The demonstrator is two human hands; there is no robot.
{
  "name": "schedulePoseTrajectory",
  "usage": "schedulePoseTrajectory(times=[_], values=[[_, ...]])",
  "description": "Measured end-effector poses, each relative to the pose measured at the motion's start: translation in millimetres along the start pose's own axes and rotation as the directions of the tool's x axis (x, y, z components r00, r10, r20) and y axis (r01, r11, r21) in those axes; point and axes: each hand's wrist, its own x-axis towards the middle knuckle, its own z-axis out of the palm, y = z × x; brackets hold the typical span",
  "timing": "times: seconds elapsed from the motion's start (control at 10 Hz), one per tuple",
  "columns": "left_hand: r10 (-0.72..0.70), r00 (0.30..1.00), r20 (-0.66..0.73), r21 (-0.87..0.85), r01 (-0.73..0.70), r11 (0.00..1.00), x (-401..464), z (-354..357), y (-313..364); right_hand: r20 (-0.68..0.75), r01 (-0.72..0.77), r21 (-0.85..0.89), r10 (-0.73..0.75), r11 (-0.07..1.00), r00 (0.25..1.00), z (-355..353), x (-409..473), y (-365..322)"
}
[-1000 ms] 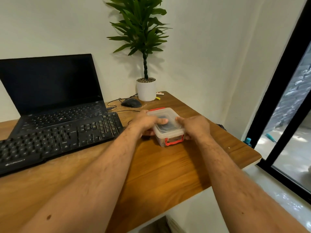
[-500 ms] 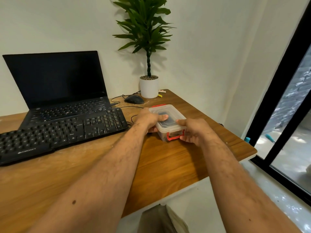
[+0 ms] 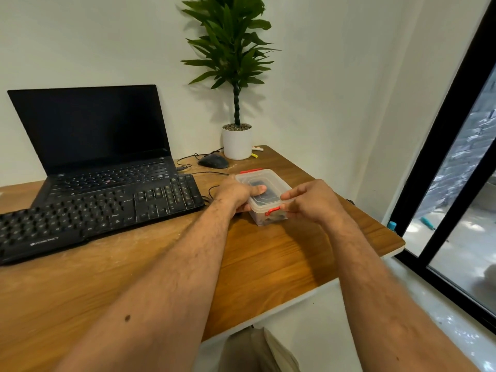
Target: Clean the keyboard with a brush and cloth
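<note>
Head view: box (image 3: 268, 183) contents blurred behind translucent plastic.

Left hand (image 3: 236, 193) grips the clear plastic box (image 3: 268, 194), thumb on its lid; right hand (image 3: 312, 201) pinches the near red latch (image 3: 272, 211). Keyboard (image 3: 94, 213) lies left of the grip.

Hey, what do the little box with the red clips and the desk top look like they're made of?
Box: likely plastic, cloudy see-through; dark contents show through lid and walls, and the red clip looks moulded. Desk top: wood or wood-look laminate, matt brown with grain lines; which one cannot be told.
</note>
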Motion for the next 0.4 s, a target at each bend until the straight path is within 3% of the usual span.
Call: schedulePoseTrajectory(times=[0.3, 0.4], values=[[0.059, 0.996, -0.06, 0.03, -0.057, 0.998, -7.8, 0.1, -3.5, -0.009, 0.113, -0.28, -0.12, 0.953, 0.993, -4.6, 2.7, -9.3], [0.188, 0.96, -0.209, 0.262, -0.13, 0.956, -14.1, -4.2, -4.4, -0.111, 0.223, -0.329, -0.272, 0.918, 0.956, 6.9, -3.9, -21.8]])
